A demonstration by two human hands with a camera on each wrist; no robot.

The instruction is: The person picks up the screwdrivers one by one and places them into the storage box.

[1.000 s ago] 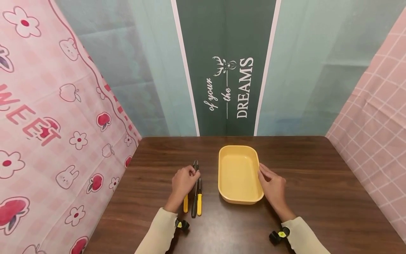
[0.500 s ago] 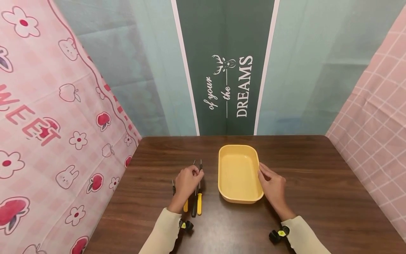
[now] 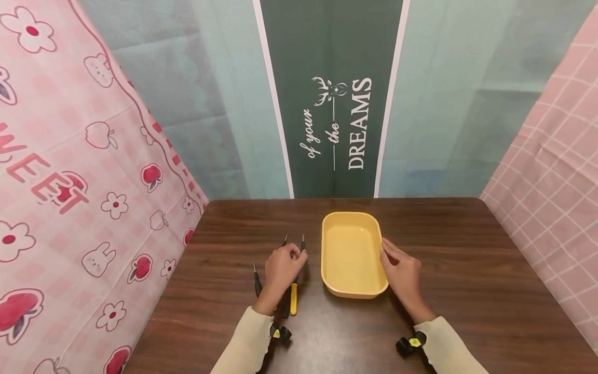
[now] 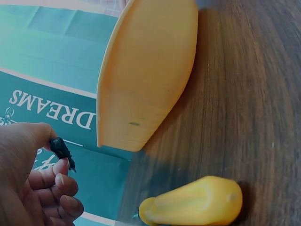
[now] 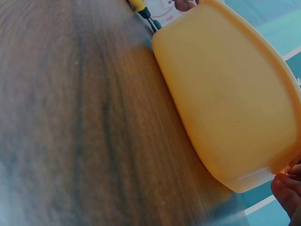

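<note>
Between thumb and index finger, my left hand (image 3: pixel 283 266) pinches a small black precision screwdriver (image 4: pixel 60 148), its metal tip pointing away from me in the head view. The hand hovers over a row of screwdrivers and covers parts of them. Below it shows a yellow-handled screwdriver (image 3: pixel 294 299), with a black handle (image 3: pixel 286 307) beside it. Another small black screwdriver (image 3: pixel 257 283) lies left of the wrist. On the right, my right hand (image 3: pixel 403 274) pinches the right rim of a yellow rectangular tray (image 3: pixel 353 259) whose inside holds nothing.
The dark wooden table (image 3: pixel 448 244) carries everything, its far edge meeting a green cloth with printed words (image 3: pixel 334 119). A pink patterned cloth (image 3: pixel 117 234) hangs at the left, and a pink checked one (image 3: pixel 556 197) at the right.
My left hand has shifted right toward the tray with the small screwdriver, away from the other tools. The left small screwdriver has come into view. My right hand stays on the tray rim.
</note>
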